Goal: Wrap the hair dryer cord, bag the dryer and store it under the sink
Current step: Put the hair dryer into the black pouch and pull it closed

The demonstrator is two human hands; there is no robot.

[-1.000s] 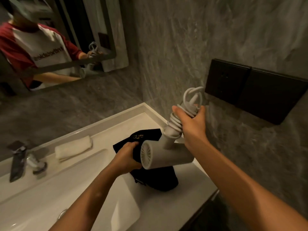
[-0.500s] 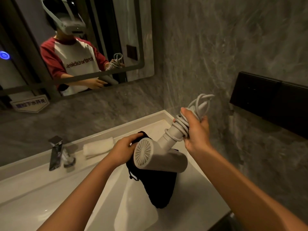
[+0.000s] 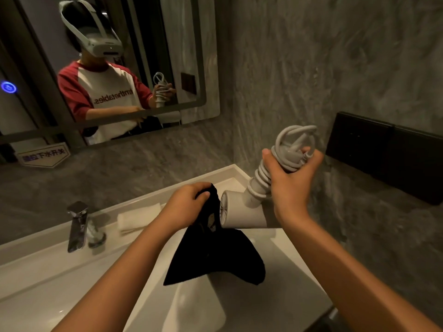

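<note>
Right hand (image 3: 291, 174) closed around handle of white hair dryer (image 3: 242, 212), pinning the cord (image 3: 291, 144) coiled round the handle; spare loops and plug end stick out above the fist. Dryer held up in the air over the counter (image 3: 294, 271), handle tilted up and right, rear grille facing left toward the bag. Left hand (image 3: 188, 200) pinched shut on top edge of black bag (image 3: 215, 259), lifted off the counter, hanging limp over the right end of the sink (image 3: 72, 295); bag mouth just beside the grille, can't tell if touching. Folded white towel (image 3: 139, 219) on back ledge, near chrome faucet (image 3: 78, 226). Mirror (image 3: 143, 32) above, black wall panel (image 3: 388, 159) right of the dryer.
</note>
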